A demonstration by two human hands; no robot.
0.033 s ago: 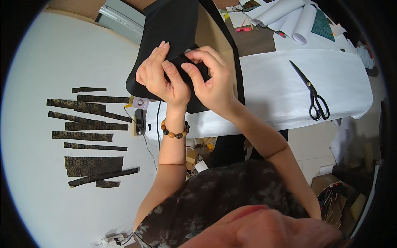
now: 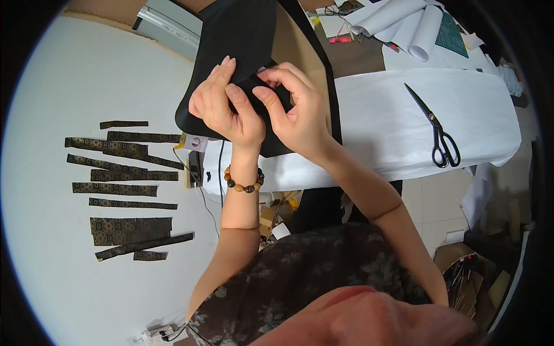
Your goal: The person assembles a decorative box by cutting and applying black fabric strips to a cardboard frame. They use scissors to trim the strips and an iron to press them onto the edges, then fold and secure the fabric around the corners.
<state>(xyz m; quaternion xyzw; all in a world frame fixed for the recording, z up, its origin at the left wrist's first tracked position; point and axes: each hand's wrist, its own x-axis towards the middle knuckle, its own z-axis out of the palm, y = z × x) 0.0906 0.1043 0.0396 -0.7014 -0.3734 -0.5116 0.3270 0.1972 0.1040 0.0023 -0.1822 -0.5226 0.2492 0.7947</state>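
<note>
A piece of black fabric (image 2: 239, 32) lies at the table's far left, with a tan panel (image 2: 297, 43) edged in black to its right. My left hand (image 2: 228, 109) rests on the fabric, fingers stretched forward, its thumb against a raised fold that it holds. My right hand (image 2: 300, 109) pinches the same fold between thumb and bent fingers, close beside the left thumb. What lies inside the fold is hidden by the fingers. A beaded bracelet (image 2: 244, 187) circles my left wrist.
Black-handled scissors (image 2: 437, 127) lie on the white-covered table (image 2: 375, 127). Farther back are white paper rolls (image 2: 424, 34), a green cutting mat (image 2: 451, 36) and a pink tool (image 2: 340, 40). Patterned dark strips (image 2: 124, 189) hang on the left wall. An open box (image 2: 461, 271) stands lower right.
</note>
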